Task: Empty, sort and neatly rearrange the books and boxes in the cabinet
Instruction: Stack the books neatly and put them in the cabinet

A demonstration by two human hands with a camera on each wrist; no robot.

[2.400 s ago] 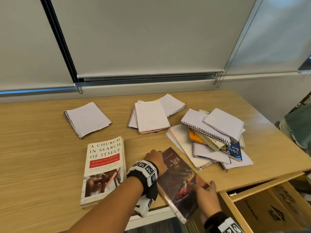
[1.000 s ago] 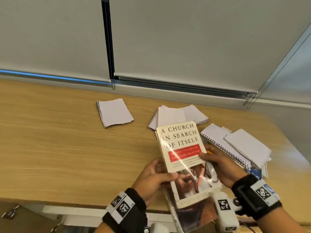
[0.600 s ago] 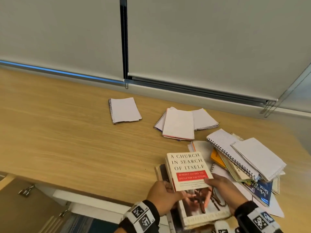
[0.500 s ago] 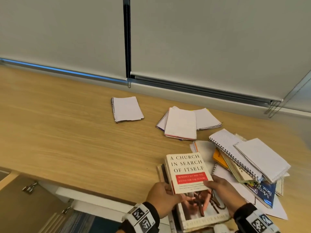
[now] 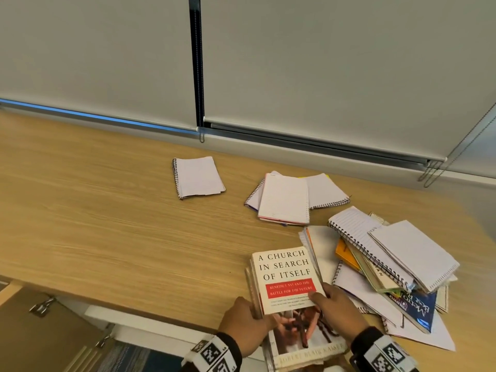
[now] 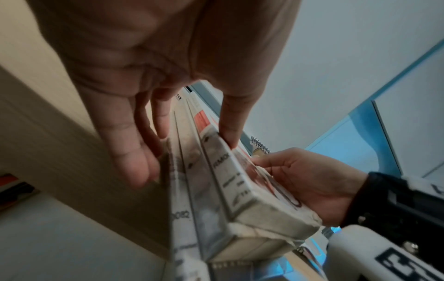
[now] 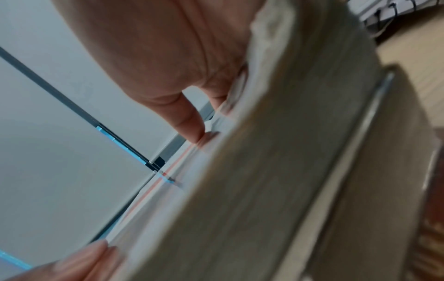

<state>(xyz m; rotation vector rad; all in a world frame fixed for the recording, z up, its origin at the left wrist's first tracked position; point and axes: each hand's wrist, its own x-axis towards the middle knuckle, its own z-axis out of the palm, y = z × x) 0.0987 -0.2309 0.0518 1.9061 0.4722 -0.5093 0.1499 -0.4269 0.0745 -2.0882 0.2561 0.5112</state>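
Note:
A white paperback titled "A Church in Search of Itself" (image 5: pixel 288 277) lies on top of another book at the front edge of the wooden cabinet top (image 5: pixel 120 237). The stack overhangs that edge toward me. My left hand (image 5: pixel 251 316) grips the stack's spine side, thumb on the cover and fingers against the spines (image 6: pixel 216 180). My right hand (image 5: pixel 326 298) holds the opposite side. Its thumb (image 7: pixel 190 123) presses the cover above the page edges (image 7: pixel 276 171). The lower book is mostly hidden.
A closed spiral notebook (image 5: pixel 197 177) lies alone further back. Two overlapping notepads (image 5: pixel 284 201) sit right of it. A loose heap of notebooks and books (image 5: pixel 389 264), with a blue book (image 5: pixel 414 308), crowds the right. An open cabinet door (image 5: pixel 40 331) shows lower left.
The white paperback went from the table's left onto the dark book, was lifted in both hands, and has come down on the front edge. Both hands still hold the stack.

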